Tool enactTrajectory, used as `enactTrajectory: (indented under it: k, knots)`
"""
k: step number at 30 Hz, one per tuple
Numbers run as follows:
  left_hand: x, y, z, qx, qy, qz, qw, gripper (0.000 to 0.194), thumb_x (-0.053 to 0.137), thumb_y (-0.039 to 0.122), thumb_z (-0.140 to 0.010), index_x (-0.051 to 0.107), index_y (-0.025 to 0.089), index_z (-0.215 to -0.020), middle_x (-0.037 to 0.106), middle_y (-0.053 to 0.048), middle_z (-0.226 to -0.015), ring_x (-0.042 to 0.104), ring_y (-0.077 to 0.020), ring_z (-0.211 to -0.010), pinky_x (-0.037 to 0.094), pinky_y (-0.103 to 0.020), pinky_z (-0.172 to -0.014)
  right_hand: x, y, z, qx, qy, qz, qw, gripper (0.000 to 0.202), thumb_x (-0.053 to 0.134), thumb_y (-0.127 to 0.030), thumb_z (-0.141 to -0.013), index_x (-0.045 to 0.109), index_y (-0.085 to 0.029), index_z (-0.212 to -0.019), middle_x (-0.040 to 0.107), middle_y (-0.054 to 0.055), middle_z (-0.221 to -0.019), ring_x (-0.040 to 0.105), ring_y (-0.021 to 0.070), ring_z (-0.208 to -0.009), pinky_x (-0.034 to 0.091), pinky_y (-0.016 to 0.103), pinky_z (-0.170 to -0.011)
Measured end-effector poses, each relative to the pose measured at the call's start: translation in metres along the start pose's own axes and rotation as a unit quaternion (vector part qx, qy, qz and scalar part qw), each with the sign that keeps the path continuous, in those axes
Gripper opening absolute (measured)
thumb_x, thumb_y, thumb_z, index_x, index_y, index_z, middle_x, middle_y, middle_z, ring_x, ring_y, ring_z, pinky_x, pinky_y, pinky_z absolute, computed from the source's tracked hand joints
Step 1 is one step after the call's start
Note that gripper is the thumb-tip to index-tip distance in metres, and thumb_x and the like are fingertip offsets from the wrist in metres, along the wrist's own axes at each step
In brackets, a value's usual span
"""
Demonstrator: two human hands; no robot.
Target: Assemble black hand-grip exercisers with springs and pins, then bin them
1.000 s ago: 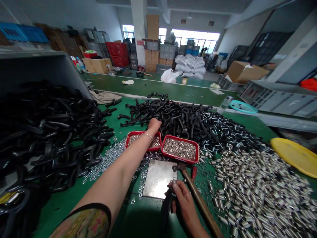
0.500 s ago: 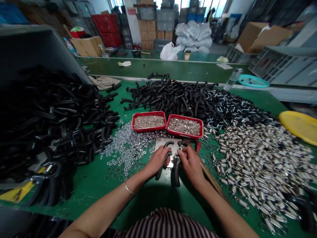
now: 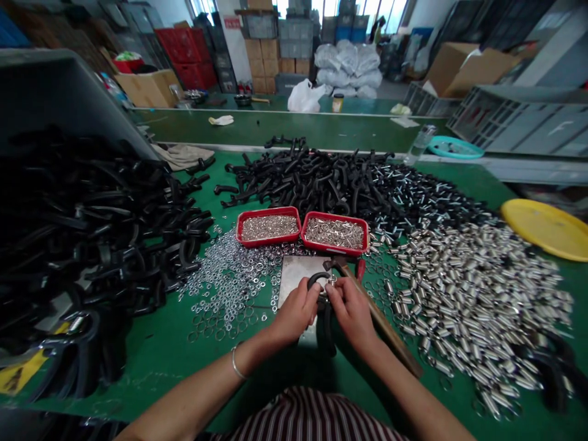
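Over a metal plate (image 3: 294,275), my left hand (image 3: 297,309) is closed round a black curved handle (image 3: 316,277). My right hand (image 3: 351,309) pinches close beside it, with a second black curved handle (image 3: 329,334) hanging below its fingers. A small shiny coil spring (image 3: 331,280) shows at the right fingertips, where the two black pieces meet. Fingers hide most of that joint. Beside my right hand lies a hammer (image 3: 386,327) with a wooden shaft, its head on the plate's far edge. A red-handled tool (image 3: 360,269) lies just past it.
Two red trays of small metal parts, the left one (image 3: 269,244) and the right one (image 3: 335,250), stand behind the plate. Washers and rings (image 3: 229,275) spread to the left, springs (image 3: 473,294) to the right. Black handles (image 3: 321,177) pile up behind, others (image 3: 119,214) at the left.
My hands have come together, bringing the two black handles from apart to touching near the spring. They have moved slightly toward me off the plate's middle. The camera view has shifted a little.
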State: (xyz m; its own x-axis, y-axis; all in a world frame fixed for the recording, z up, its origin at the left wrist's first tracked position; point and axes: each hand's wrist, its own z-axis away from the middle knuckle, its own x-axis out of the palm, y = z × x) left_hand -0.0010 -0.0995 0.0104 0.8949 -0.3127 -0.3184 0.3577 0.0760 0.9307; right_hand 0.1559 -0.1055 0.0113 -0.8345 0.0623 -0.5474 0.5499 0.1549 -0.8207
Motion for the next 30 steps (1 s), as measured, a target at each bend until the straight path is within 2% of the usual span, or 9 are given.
enactTrajectory:
  k: [5, 9, 12, 15, 21, 24, 26, 28, 30]
  knots:
    - [-0.001, -0.001, 0.006, 0.009, 0.036, -0.090, 0.995, 0.035, 0.026, 0.047, -0.102, 0.048, 0.019, -0.106, 0.057, -0.001, -0.060, 0.061, -0.0215, -0.059, 0.042, -0.032, -0.059, -0.006, -0.008, 0.003, 0.013, -0.030, -0.013, 0.999, 0.023, 0.045, -0.045, -0.099, 0.051, -0.024, -0.092, 0.056, -0.003, -0.065, 0.055, 0.0162, -0.057, 0.038, 0.026, -0.058]
    - [-0.010, -0.010, 0.008, 0.068, 0.042, -0.191, 0.978, 0.036, 0.030, 0.046, -0.100, 0.051, 0.019, -0.112, 0.069, -0.012, -0.090, 0.069, -0.0273, -0.086, 0.049, -0.038, -0.077, -0.014, -0.014, 0.002, 0.016, -0.104, -0.018, 0.994, 0.025, 0.045, -0.046, -0.098, 0.053, -0.024, -0.092, 0.061, 0.000, -0.070, 0.058, 0.0190, -0.063, 0.041, 0.028, -0.061]
    - [-0.020, -0.015, 0.010, 0.106, -0.016, -0.260, 0.960, 0.044, 0.042, 0.059, -0.095, 0.053, 0.020, -0.111, 0.070, -0.015, -0.101, 0.068, -0.0311, -0.097, 0.049, -0.040, -0.084, -0.018, -0.016, 0.003, 0.013, -0.186, -0.068, 0.980, 0.024, 0.045, -0.042, -0.098, 0.059, -0.023, -0.098, 0.069, 0.005, -0.086, 0.063, 0.0208, -0.078, 0.047, 0.030, -0.071]
    - [-0.030, -0.011, 0.015, 0.103, -0.086, -0.320, 0.938, 0.062, 0.051, 0.074, -0.084, 0.055, 0.016, -0.105, 0.071, -0.017, -0.090, 0.069, -0.0358, -0.087, 0.049, -0.041, -0.076, -0.017, -0.018, 0.006, 0.016, -0.219, -0.116, 0.969, 0.024, 0.045, -0.038, -0.099, 0.063, -0.022, -0.102, 0.071, 0.006, -0.098, 0.064, 0.0202, -0.090, 0.049, 0.030, -0.080]
    - [-0.042, 0.003, 0.015, 0.106, -0.086, -0.399, 0.907, 0.069, 0.052, 0.076, -0.082, 0.055, 0.013, -0.109, 0.071, -0.019, -0.085, 0.070, -0.0374, -0.081, 0.048, -0.039, -0.072, -0.005, -0.021, 0.001, 0.005, -0.225, -0.049, 0.973, 0.022, 0.047, -0.035, -0.099, 0.061, -0.019, -0.101, 0.070, 0.007, -0.094, 0.065, 0.0205, -0.085, 0.049, 0.031, -0.078]
    - [-0.048, -0.003, -0.001, 0.087, -0.073, -0.397, 0.911, 0.065, 0.054, 0.072, -0.084, 0.056, 0.013, -0.111, 0.071, -0.019, -0.084, 0.070, -0.0375, -0.080, 0.049, -0.039, -0.070, 0.004, -0.016, -0.017, 0.027, -0.250, -0.007, 0.968, 0.026, 0.045, -0.039, -0.100, 0.060, -0.018, -0.101, 0.068, 0.005, -0.080, 0.062, 0.0179, -0.066, 0.046, 0.028, -0.062]
    - [-0.055, -0.009, -0.016, 0.073, -0.051, -0.386, 0.918, 0.059, 0.058, 0.069, -0.083, 0.058, 0.016, -0.107, 0.070, -0.016, -0.082, 0.070, -0.0360, -0.079, 0.049, -0.038, -0.070, 0.003, -0.010, -0.039, 0.007, -0.253, 0.067, 0.965, 0.026, 0.051, -0.041, -0.098, 0.062, -0.018, -0.102, 0.068, 0.006, -0.078, 0.062, 0.0191, -0.066, 0.045, 0.028, -0.062]
    - [-0.065, -0.011, -0.032, 0.078, -0.026, -0.387, 0.918, 0.048, 0.061, 0.064, -0.083, 0.062, 0.018, -0.097, 0.069, -0.013, -0.080, 0.069, -0.0332, -0.078, 0.049, -0.037, -0.073, -0.006, -0.003, -0.066, -0.060, -0.203, 0.152, 0.966, 0.022, 0.058, -0.038, -0.095, 0.066, -0.018, -0.104, 0.070, 0.009, -0.089, 0.063, 0.0226, -0.081, 0.047, 0.032, -0.072]
    - [-0.075, -0.005, -0.049, 0.118, -0.007, -0.399, 0.910, 0.038, 0.062, 0.058, -0.086, 0.064, 0.019, -0.086, 0.068, -0.011, -0.079, 0.068, -0.0312, -0.080, 0.048, -0.038, -0.077, -0.020, 0.005, -0.095, -0.117, -0.124, 0.225, 0.959, 0.018, 0.058, -0.032, -0.095, 0.069, -0.020, -0.101, 0.069, 0.010, -0.097, 0.060, 0.0252, -0.096, 0.046, 0.035, -0.082]
